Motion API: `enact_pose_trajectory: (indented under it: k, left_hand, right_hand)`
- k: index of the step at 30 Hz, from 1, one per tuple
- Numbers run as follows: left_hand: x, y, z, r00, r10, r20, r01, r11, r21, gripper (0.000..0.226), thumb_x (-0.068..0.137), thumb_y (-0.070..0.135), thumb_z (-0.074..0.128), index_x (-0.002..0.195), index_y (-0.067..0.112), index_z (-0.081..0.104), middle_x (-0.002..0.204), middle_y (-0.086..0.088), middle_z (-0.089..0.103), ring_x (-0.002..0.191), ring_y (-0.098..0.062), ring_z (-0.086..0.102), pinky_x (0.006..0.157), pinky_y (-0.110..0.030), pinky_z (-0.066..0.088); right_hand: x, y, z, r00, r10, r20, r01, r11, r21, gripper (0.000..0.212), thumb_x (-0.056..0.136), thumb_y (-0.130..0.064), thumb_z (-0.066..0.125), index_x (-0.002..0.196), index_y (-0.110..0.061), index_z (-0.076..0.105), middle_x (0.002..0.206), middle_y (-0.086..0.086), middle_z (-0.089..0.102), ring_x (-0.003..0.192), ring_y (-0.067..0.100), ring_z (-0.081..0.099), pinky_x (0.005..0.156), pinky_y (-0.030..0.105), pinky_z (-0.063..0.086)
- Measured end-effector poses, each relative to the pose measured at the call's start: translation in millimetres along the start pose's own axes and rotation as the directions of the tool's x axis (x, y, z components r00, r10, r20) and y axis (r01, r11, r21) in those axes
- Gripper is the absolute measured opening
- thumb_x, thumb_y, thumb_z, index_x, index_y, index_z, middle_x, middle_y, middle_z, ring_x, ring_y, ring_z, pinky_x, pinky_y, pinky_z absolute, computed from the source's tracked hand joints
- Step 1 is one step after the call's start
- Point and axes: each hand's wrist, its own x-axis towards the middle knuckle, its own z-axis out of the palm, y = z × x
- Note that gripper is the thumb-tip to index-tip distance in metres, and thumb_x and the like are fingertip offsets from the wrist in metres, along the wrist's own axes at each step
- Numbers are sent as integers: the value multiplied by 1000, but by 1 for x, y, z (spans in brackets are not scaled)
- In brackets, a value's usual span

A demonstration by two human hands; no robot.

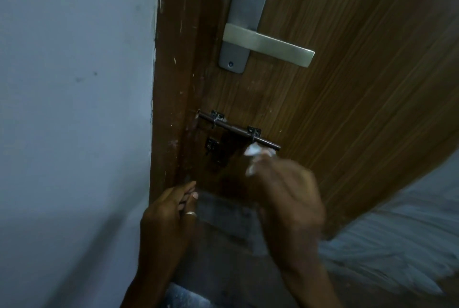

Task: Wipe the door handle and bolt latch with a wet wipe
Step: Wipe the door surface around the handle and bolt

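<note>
At right end of bolt latch (238, 131), my right hand (288, 190) pinches crumpled white wet wipe (253, 156), wipe touching rod tip. Hand blurred. My left hand (169, 218) loosely curled, gripping nothing, ring (191, 213) on finger, beside wooden door (347, 84) edge. Door handle (268, 45) above latch, untouched. Pale wall (74, 84) at left.

My right hand (289, 190) is smeared by motion blur, and it hides most of the wet wipe (251, 152). Both my forearms run off the bottom edge. The bolt latch (238, 131) screws are too small to make out.
</note>
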Motion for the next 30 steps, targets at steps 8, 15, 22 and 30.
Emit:
enact_pose_trajectory:
  k: [8,15,22,30]
  left_hand:
    - [-5,23,5,998,-22,52,27,995,-93,34,89,33,58,116,20,73,112,6,73,98,-5,65,85,-13,47]
    - [1,28,-15,1000,-17,21,19,998,-65,30,87,27,61,111,18,76,107,5,74,93,-9,68,83,-13,46]
    - [-1,24,-20,999,-4,-32,2,999,-55,25,88,27,69,110,18,76,106,4,75,92,-11,72,86,-29,56]
    - [2,35,-25,999,-44,-3,44,992,-122,34,86,37,60,114,24,74,107,12,73,95,-5,69,83,-29,59]
  right_hand:
    - [57,28,6,896,334,-291,-371,925,-80,17,93,0,63,109,-2,70,109,15,62,94,12,56,80,19,45]
    - [87,-24,67,952,263,-159,-275,960,-58,33,90,5,61,121,-4,65,118,13,60,98,20,57,80,17,39]
    - [100,-31,78,1000,6,-9,-6,996,-91,30,95,-6,52,123,-4,64,122,15,61,104,23,55,76,21,46]
    - [132,12,28,800,363,-477,-396,917,34,43,100,-3,52,142,-4,51,123,17,55,109,19,54,88,20,47]
